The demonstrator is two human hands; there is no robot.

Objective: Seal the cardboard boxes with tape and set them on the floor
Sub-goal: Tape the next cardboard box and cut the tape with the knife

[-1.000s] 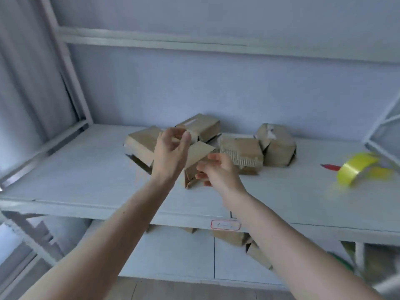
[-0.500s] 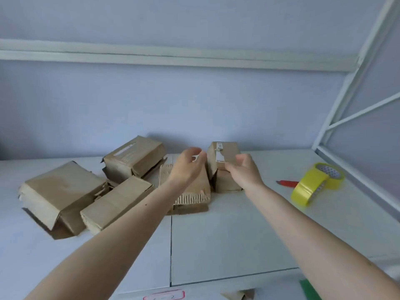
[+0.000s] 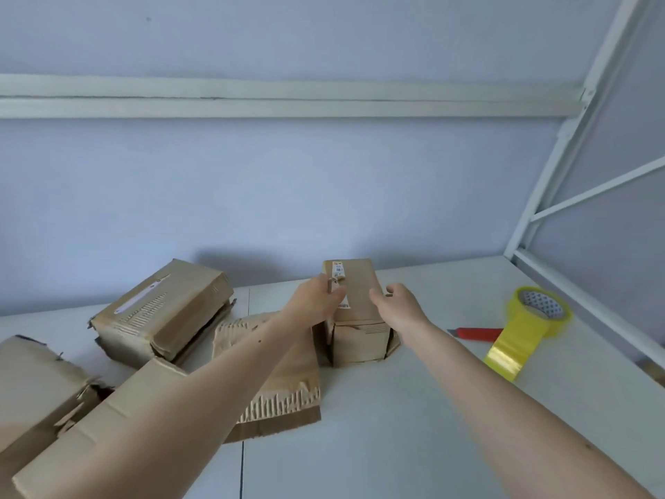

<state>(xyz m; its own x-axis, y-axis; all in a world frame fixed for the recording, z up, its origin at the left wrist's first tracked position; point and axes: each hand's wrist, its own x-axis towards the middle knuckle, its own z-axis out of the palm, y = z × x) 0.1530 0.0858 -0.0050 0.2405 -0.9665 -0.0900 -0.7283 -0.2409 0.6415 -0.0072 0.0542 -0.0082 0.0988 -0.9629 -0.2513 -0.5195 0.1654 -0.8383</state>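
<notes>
A small upright cardboard box (image 3: pixel 354 307) with a white label stands on the white shelf (image 3: pixel 396 433), near the back wall. My left hand (image 3: pixel 316 303) grips its left side, thumb over the top edge. My right hand (image 3: pixel 395 306) holds its right side, thumb on the top face and fingers curled round the edge. A roll of yellow tape (image 3: pixel 537 315) stands to the right with a loose strip hanging toward me. Beside it lies a red cutter (image 3: pixel 476 334).
Several other worn cardboard boxes lie to the left: one at the back (image 3: pixel 162 311), a torn flat one (image 3: pixel 277 376) under my left forearm, two at the left edge (image 3: pixel 36 387). A white metal shelf frame (image 3: pixel 583 304) borders the right side.
My view has swung right and closer to the shelf. Both hands left the boxes on the left, reached forward and closed round the small upright box.
</notes>
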